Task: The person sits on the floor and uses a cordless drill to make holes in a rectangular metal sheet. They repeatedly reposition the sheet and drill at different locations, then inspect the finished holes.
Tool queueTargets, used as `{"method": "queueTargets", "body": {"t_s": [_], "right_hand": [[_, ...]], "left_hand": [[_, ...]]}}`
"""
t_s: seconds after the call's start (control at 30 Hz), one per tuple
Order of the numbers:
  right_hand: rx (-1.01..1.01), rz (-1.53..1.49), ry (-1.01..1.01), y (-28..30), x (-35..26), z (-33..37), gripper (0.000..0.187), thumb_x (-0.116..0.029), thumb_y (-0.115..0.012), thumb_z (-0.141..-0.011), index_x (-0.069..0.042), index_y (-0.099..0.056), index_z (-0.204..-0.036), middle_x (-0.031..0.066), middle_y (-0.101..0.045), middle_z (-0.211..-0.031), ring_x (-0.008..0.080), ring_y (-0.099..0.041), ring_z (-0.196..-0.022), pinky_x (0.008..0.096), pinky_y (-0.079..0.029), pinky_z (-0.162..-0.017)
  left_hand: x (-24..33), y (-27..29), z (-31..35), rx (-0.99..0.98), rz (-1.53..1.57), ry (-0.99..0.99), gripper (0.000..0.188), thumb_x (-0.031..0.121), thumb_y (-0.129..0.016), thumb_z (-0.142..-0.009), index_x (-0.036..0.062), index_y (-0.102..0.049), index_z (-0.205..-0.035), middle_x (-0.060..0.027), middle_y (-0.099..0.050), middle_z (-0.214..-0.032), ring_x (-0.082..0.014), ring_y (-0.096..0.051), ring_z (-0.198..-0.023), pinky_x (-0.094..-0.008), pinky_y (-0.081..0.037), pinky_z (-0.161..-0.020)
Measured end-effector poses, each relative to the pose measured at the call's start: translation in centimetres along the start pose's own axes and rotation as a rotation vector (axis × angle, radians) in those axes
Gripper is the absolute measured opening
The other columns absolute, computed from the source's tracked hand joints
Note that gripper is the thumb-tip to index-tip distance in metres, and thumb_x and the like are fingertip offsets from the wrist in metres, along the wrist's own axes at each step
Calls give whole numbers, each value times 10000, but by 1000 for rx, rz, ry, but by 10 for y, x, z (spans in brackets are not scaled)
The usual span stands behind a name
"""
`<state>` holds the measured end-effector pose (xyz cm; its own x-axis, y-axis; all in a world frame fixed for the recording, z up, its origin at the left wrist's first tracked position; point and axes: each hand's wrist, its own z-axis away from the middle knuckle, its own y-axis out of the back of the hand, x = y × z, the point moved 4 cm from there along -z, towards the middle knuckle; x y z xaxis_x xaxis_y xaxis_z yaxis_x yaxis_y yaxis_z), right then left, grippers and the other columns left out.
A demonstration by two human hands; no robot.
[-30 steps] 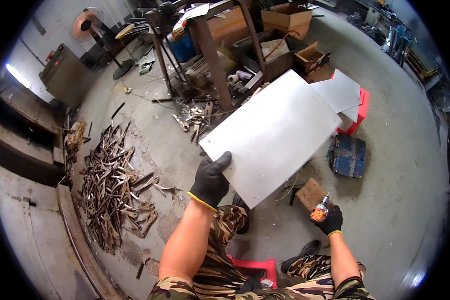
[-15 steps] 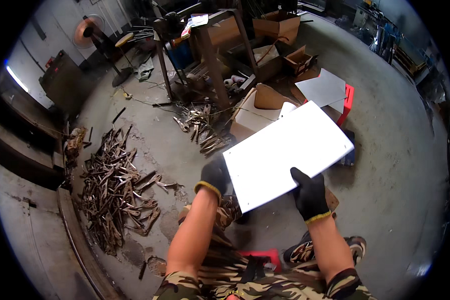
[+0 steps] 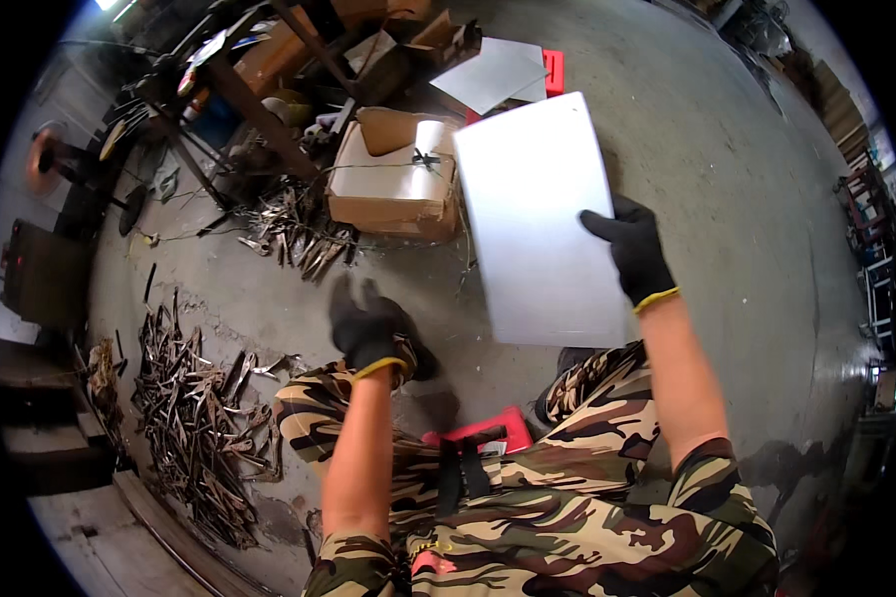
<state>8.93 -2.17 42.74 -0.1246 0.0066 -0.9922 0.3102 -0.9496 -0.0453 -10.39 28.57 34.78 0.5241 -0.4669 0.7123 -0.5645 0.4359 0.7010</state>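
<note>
A thin white rectangular sheet (image 3: 540, 229) stands tilted in front of me, held up on its right edge by my right hand (image 3: 635, 249). The thumb of that black glove with a yellow cuff lies on the face of the sheet, while its other fingers are behind it. My left hand (image 3: 364, 323), in a matching glove, is apart from the sheet, over the floor by my left knee. Its fingers are spread and nothing is in them. Just ahead sits a cardboard box (image 3: 393, 217) with white sheeting and a white roll (image 3: 429, 164) in it.
Grey sheets (image 3: 493, 78) lie on a red plastic stool (image 3: 555, 72) ahead. A large heap of rusty metal parts (image 3: 194, 418) covers the floor at left, a smaller heap (image 3: 294, 227) beside the box. A metal frame stand (image 3: 259, 114) and a fan (image 3: 55, 164) stand further left.
My left hand has let go of the sheet and moved left. My right hand has turned the sheet more upright. The whole view has shifted to the right.
</note>
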Motion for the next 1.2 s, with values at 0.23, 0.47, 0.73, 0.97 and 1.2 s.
{"method": "queueTargets", "body": {"t_s": [0.23, 0.47, 0.73, 0.97, 1.2], "right_hand": [[427, 55, -55, 132, 47, -8, 323, -91, -677, -903, 84, -657, -1174, 141, -707, -1073, 222, -667, -930, 336, -525, -877], [762, -5, 31, 160, 47, -7, 514, -152, -689, -919, 78, -536, -1352, 144, -621, -1269, 234, -616, -1107, 354, -496, -974], [805, -305, -303, 185, 77, -29, 475, -297, -559, -1024, 11, -508, -1383, 149, -612, -1275, 258, -607, -1133, 347, -504, -963], [640, 375, -286, 188, 89, -34, 418, -276, -433, -1084, 54, -559, -1308, 174, -640, -1219, 237, -633, -1073, 347, -517, -947], [736, 299, -153, 185, 72, -27, 388, -177, -583, -993, 62, -574, -1298, 159, -657, -1195, 225, -650, -1042, 339, -539, -882]], "left_hand": [[-15, -193, 129, -586, -252, -648, 786, 338, -719, -827, 27, -414, -1481, -243, -420, -1517, -401, -380, -1415, -511, -264, -1184], [24, -281, 65, -598, -66, -750, 878, 364, -765, -795, -40, -375, -1470, -296, -383, -1505, -464, -333, -1419, -532, -255, -1186], [-9, -332, 60, -779, 257, -773, 1010, 524, -758, -809, -2, -278, -1525, -302, -331, -1503, -500, -367, -1375, -585, -317, -1143], [-15, -349, -3, -971, -9, -1016, 925, 468, -758, -772, 4, -378, -1475, -264, -365, -1508, -422, -357, -1414, -575, -233, -1200], [-20, -286, -42, -766, -678, -917, 775, 356, -741, -806, 49, -452, -1456, -208, -449, -1490, -370, -415, -1387, -524, -312, -1163]]}}
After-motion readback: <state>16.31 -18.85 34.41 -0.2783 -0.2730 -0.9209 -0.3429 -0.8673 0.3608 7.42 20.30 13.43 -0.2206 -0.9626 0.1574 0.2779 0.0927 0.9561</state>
